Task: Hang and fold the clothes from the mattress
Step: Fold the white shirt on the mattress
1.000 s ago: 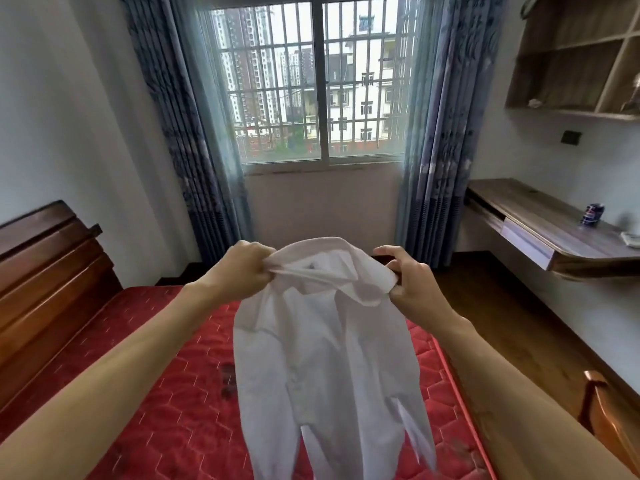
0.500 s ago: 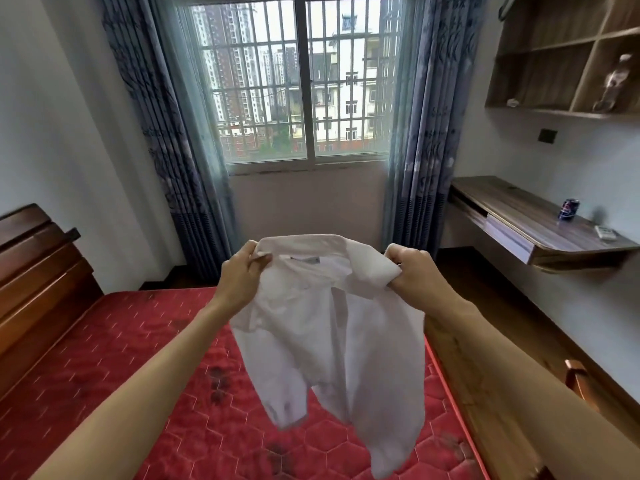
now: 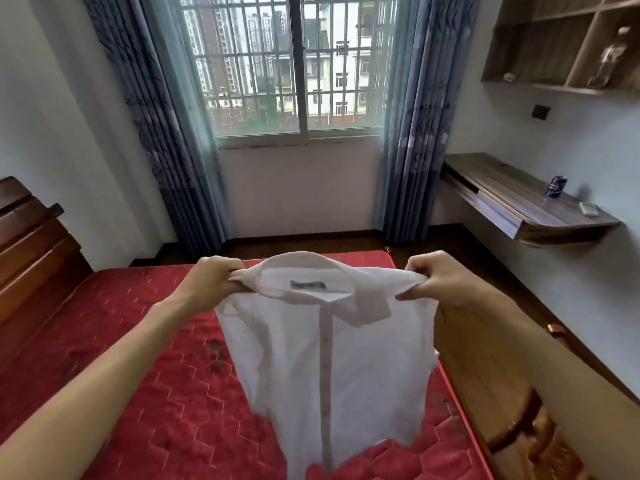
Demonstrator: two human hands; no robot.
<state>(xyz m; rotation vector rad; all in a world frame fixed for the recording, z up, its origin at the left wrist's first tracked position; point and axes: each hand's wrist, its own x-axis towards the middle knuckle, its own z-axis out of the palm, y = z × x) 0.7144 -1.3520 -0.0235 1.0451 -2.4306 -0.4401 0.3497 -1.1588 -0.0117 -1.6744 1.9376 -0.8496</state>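
Shirt pulled open by the shoulders, held above the mattress.

My left hand [image 3: 211, 282] and right hand [image 3: 436, 278] had drawn apart since half a second before. Each had its fingers curled tight, pinching a shoulder of the white shirt [image 3: 325, 341]. The bunched cloth now hung flat and taut over the red mattress [image 3: 138, 393], collar up and placket facing me, and I judged it squared up for hanging or folding. The hem ran off the bottom edge, I could not find the sleeves behind the body, the collar label [image 3: 308, 285] was too blurred to read, and I saw no hanger in view.
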